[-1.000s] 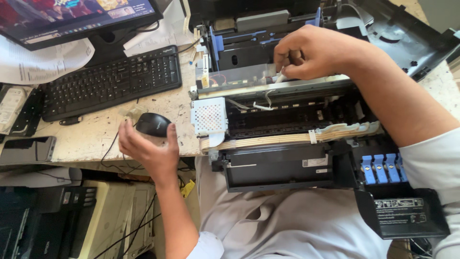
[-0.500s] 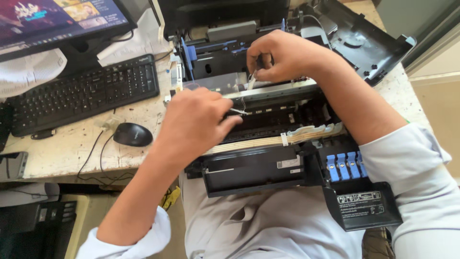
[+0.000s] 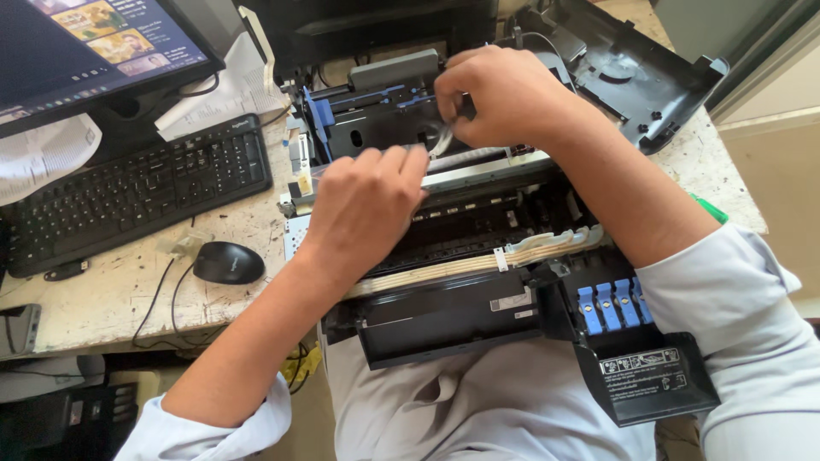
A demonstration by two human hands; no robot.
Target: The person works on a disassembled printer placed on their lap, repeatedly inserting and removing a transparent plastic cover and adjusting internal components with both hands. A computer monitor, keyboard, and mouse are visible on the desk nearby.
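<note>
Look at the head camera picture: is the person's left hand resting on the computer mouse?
No: the left hand lies on the opened printer, while the mouse sits untouched on the desk beside it.

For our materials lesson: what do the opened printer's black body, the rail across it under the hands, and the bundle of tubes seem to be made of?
Printer body: likely moulded plastic, matt black with a dull sheen. Rail: probably sheet metal, silvery, reflecting light. Tubes: apparently soft plastic or rubber, pale cream, bending in a curve. The left hand and right hand work at the rail.
</note>
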